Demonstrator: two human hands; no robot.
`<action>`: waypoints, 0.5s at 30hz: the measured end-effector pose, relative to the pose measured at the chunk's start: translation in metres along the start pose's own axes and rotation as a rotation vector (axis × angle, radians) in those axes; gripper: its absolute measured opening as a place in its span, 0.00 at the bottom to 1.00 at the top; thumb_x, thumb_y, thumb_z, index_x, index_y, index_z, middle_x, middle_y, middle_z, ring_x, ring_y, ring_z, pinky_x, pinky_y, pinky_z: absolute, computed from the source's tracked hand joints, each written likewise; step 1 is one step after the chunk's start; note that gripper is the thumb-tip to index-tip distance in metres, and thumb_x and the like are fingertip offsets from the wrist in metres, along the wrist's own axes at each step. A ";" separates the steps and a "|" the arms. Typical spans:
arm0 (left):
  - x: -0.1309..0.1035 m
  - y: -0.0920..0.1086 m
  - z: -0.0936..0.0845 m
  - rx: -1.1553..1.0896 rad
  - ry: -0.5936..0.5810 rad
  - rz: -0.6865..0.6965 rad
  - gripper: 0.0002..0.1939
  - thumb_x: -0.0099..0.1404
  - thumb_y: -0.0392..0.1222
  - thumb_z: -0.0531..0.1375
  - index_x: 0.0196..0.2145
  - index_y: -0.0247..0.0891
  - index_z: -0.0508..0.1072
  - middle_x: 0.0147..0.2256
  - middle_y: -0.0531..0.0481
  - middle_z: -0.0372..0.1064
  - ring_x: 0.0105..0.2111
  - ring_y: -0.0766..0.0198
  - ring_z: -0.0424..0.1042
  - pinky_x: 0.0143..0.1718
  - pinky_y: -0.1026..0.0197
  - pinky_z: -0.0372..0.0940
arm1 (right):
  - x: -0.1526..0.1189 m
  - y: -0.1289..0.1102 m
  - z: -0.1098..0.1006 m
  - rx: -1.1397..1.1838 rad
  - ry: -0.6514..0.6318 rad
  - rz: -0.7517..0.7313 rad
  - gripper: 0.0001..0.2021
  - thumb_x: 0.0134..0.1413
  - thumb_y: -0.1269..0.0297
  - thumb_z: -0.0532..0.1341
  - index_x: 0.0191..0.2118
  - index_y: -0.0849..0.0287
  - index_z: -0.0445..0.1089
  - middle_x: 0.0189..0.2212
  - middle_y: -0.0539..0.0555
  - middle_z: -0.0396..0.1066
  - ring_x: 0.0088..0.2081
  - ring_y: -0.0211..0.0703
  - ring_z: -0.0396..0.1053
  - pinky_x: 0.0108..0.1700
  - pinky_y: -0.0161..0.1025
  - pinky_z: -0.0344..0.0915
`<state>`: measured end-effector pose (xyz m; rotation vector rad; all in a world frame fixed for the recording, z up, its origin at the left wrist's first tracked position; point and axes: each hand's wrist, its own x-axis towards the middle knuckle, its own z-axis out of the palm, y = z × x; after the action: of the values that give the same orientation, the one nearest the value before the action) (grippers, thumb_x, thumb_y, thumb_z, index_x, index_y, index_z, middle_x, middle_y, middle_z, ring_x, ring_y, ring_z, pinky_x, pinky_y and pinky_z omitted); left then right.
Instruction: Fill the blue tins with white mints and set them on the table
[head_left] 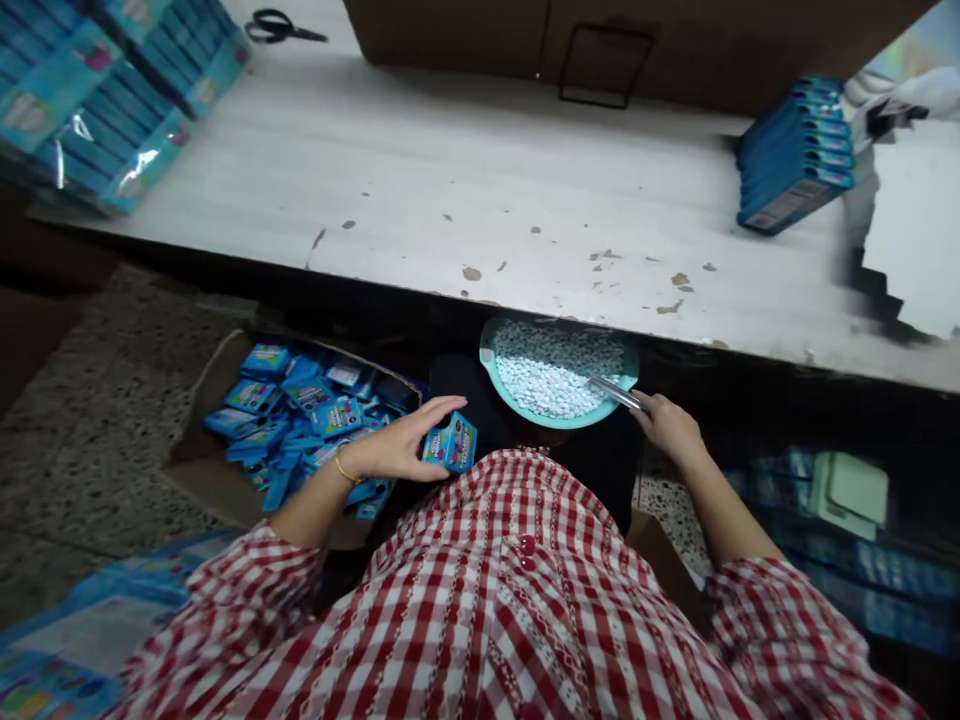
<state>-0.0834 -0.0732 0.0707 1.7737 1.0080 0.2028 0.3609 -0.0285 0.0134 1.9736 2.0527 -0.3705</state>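
Note:
My left hand [401, 441], with a thin bangle on its wrist, holds a small blue packet [451, 443] between thumb and fingers. My right hand [670, 428] grips the handle of a metal scoop [616, 392]. The scoop's far end rests among small pale pieces [551, 372] in a turquoise bowl [553, 424], which sits at my lap under the table edge. An open cardboard box [217, 490] full of similar blue packets [300, 405] stands left of my lap, just beyond my left hand.
The worn white table [420, 190] spans the front. On it are wrapped blue packs [112, 110], black scissors [281, 27], a large brown carton [480, 35] and a row of blue boxes [795, 155]. A pale green scale-like object [849, 493] is at the lower right.

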 end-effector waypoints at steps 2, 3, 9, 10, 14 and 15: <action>-0.001 -0.005 -0.013 -0.089 -0.095 -0.076 0.48 0.50 0.47 0.67 0.63 0.46 0.47 0.63 0.38 0.44 0.55 0.49 0.61 0.46 0.54 0.66 | 0.001 0.002 -0.003 -0.054 -0.048 -0.041 0.21 0.60 0.60 0.51 0.57 0.55 0.64 0.43 0.59 0.70 0.42 0.47 0.70 0.38 0.37 0.63; -0.001 -0.006 -0.018 -0.141 -0.111 -0.135 0.48 0.49 0.47 0.68 0.63 0.47 0.48 0.63 0.38 0.44 0.50 0.52 0.65 0.41 0.56 0.68 | 0.003 -0.001 -0.003 -0.066 -0.064 -0.055 0.20 0.60 0.61 0.51 0.57 0.55 0.64 0.43 0.59 0.70 0.43 0.47 0.70 0.39 0.37 0.63; 0.001 -0.002 -0.018 -0.359 -0.127 -0.253 0.48 0.44 0.45 0.70 0.60 0.50 0.53 0.56 0.42 0.57 0.35 0.63 0.70 0.31 0.62 0.67 | 0.047 -0.067 0.022 0.166 -0.073 -0.087 0.18 0.61 0.63 0.51 0.55 0.57 0.65 0.47 0.61 0.69 0.49 0.47 0.66 0.46 0.38 0.61; 0.001 -0.003 -0.016 -0.370 -0.136 -0.241 0.48 0.46 0.45 0.70 0.60 0.50 0.52 0.55 0.42 0.57 0.35 0.64 0.70 0.32 0.62 0.67 | 0.056 -0.079 0.027 0.224 -0.069 -0.082 0.17 0.61 0.64 0.51 0.54 0.58 0.66 0.48 0.61 0.69 0.49 0.47 0.66 0.47 0.38 0.61; 0.000 -0.016 -0.015 -0.281 -0.005 -0.181 0.32 0.54 0.47 0.64 0.55 0.43 0.61 0.48 0.44 0.64 0.37 0.63 0.70 0.36 0.61 0.67 | 0.082 -0.102 0.042 0.345 -0.051 -0.082 0.16 0.61 0.65 0.51 0.50 0.61 0.68 0.47 0.62 0.71 0.48 0.49 0.67 0.47 0.40 0.61; 0.001 -0.019 -0.016 -0.230 0.067 -0.159 0.26 0.54 0.47 0.64 0.50 0.41 0.65 0.45 0.44 0.66 0.38 0.61 0.70 0.38 0.59 0.67 | 0.085 -0.101 0.044 0.368 -0.048 -0.092 0.16 0.60 0.64 0.51 0.50 0.61 0.68 0.46 0.62 0.71 0.48 0.49 0.67 0.47 0.40 0.62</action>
<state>-0.1021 -0.0593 0.0618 1.4805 1.1217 0.2692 0.2577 0.0302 -0.0585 2.0424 2.1727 -0.8621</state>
